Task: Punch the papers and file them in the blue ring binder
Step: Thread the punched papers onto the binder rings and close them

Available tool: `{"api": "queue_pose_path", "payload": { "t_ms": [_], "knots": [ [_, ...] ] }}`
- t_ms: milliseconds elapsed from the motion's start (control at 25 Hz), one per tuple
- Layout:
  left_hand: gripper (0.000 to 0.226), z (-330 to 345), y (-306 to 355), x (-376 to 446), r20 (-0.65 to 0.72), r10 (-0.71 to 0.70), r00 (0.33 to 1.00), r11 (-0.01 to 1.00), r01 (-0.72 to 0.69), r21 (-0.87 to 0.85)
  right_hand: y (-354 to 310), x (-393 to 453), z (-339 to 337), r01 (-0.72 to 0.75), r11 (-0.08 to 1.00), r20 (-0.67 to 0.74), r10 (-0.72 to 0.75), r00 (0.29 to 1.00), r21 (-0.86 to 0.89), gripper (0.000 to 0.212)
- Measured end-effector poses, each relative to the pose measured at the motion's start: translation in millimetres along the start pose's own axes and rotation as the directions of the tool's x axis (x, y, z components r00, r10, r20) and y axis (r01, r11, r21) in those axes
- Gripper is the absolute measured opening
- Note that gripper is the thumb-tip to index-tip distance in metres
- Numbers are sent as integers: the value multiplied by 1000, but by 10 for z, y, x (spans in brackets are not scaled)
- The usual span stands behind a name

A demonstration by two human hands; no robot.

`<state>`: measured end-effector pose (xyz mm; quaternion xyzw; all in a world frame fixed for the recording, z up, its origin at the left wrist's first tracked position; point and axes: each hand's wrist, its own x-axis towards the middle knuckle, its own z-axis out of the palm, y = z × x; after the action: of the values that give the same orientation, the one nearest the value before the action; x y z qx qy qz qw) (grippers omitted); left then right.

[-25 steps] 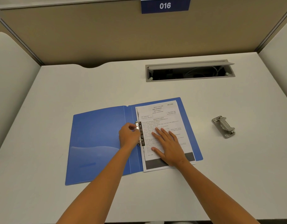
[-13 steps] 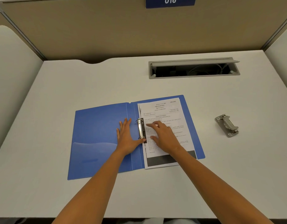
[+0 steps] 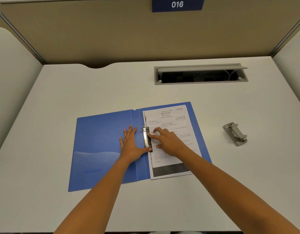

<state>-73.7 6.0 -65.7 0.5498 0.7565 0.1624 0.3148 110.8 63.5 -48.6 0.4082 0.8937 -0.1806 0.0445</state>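
My left hand (image 3: 131, 144) lies flat on the open blue ring binder (image 3: 102, 146) at 9 o'clock of the ring clip (image 3: 146, 137), right hand (image 3: 169, 142) w/ loose fingers pressing papers (image 3: 173, 122) at 3, clip's long axis 12–6.

A blue ring binder (image 3: 103, 149) lies open and flat on a pale desk (image 3: 78, 90). Printed papers (image 3: 173, 119) sit on its right half, their left edge at the metal ring clip (image 3: 146, 137), and their lower edge runs past the binder's bottom edge. The left hand (image 3: 131, 144) presses flat on the inside of the left cover, fingers straight, thumb reaching toward the foot of the clip. The right hand (image 3: 169, 142) rests on the papers with fingers bent, fingertips just beside the clip. Well to the right a grey hole punch (image 3: 235, 133) stands alone. Farther back, an open cable tray (image 3: 200, 75) is sunk into the desk; a blue sign (image 3: 177, 4) reads 016.
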Motion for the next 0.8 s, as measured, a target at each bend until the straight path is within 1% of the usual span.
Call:
{"api": "queue_pose_path", "payload": {
  "t_ms": [160,360,680,800],
  "knots": [
    [113,-27,5,1,18,-3,1000,1000,3,11,32,35,-46,3,1000,34,-2,999,-22,62],
    [114,-63,5,21,40,0,999,997,-4,78,77,66,-83,-8,1000,39,9,999,-29,62],
    [116,-88,5,74,73,-8,997,986,-4,164,40,149,-144,-29,992,71,37,997,-120,59],
    [118,-124,27,82,94,-15,995,983,-2,182,-7,133,-145,-31,988,59,40,997,-153,60]
  ]
}}
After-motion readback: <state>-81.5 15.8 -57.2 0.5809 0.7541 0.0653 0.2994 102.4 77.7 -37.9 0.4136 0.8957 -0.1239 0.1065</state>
